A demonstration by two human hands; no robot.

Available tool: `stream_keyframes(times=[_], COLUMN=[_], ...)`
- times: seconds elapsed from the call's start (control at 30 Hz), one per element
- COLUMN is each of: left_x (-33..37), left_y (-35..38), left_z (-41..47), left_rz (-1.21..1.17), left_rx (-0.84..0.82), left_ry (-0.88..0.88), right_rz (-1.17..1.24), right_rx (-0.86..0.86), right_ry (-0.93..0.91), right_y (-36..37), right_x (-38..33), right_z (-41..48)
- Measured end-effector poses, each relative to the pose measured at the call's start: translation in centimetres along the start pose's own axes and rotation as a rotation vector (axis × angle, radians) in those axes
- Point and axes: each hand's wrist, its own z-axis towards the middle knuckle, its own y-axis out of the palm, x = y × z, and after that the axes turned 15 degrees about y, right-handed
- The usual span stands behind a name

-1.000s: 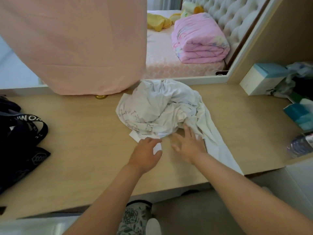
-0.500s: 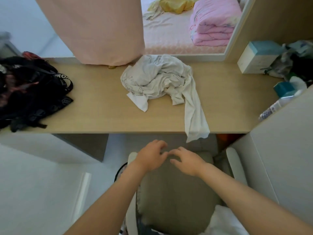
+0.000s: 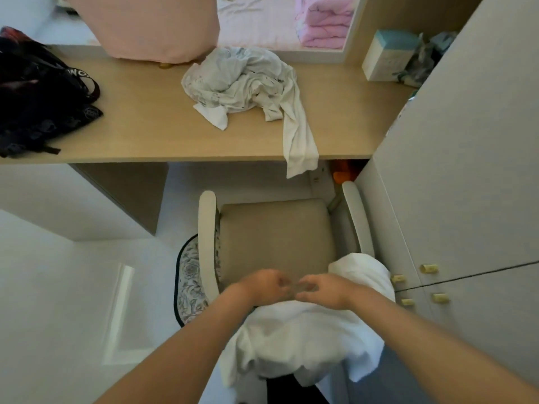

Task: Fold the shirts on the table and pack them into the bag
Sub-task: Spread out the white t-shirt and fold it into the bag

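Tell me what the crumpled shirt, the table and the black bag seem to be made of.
Shirt: thin soft fabric, likely cotton, matte; it crumples in fine creases and a part hangs limp over the edge.
Table: pale wood-grain laminate or veneer, smooth, low sheen.
Bag: black fabric, perhaps canvas or nylon; it slumps, with a lettered strap.

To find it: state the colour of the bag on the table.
The bag is black, white lettering; head view.
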Motion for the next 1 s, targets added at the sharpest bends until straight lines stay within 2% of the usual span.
stream_keyframes(times=[0.1, 0.2, 0.3, 0.43, 0.5, 0.57, 0.6, 0.7, 0.8, 0.87, 1.0], left_x=[0.0, -0.1, 0.3, 0.8, 0.5, -1.1, -1.9, -3.0, -1.9, -0.8, 1.2], left_y=[4.8, 8.5, 9.9, 10.4, 10.3, 10.2, 9.9, 8.6, 7.5, 7.0, 5.6], left_z=[-1.6, -3.4, -4.7, -5.8, -6.9, -8.5, -9.2, -10.7, -10.4, -10.1, -9.3], left_rz=[-0.066, 0.096, 0.218, 0.225, 0.297, 0.518, 0.552, 0.387, 0.468, 0.546, 0.439], left_rx=[-0.189, -0.285, -0.107, 0.144, 0.159, 0.091, 0.077, 0.164, 0.214, 0.277, 0.486], left_ry=[-0.022, -0.014, 0.070, 0.120, 0.095, 0.027, -0.008, -0.016, -0.002, 0.005, 0.093], right_rz=[-0.055, -0.241, -0.263, -0.031, -0.097, -0.131, -0.099, 0.071, 0.188, 0.134, -0.127], right_rx=[-0.075, 0.043, 0.209, 0.260, 0.260, 0.237, 0.233, 0.254, 0.344, 0.456, 0.306], right_ry=[0.048, 0.007, -0.072, -0.102, -0.118, -0.110, -0.107, -0.101, -0.130, -0.178, -0.042], right_y=[4.5, 8.1, 10.3, 9.6, 8.9, 8.3, 8.0, 7.5, 8.0, 8.8, 11.0], right_x=[2.2, 3.6, 4.6, 4.3, 3.7, 3.1, 3.0, 3.4, 3.6, 3.4, 3.1], right_z=[-2.6, -4.6, -4.9, -5.0, -4.8, -4.8, -4.9, -5.4, -5.7, -6.1, -6.2])
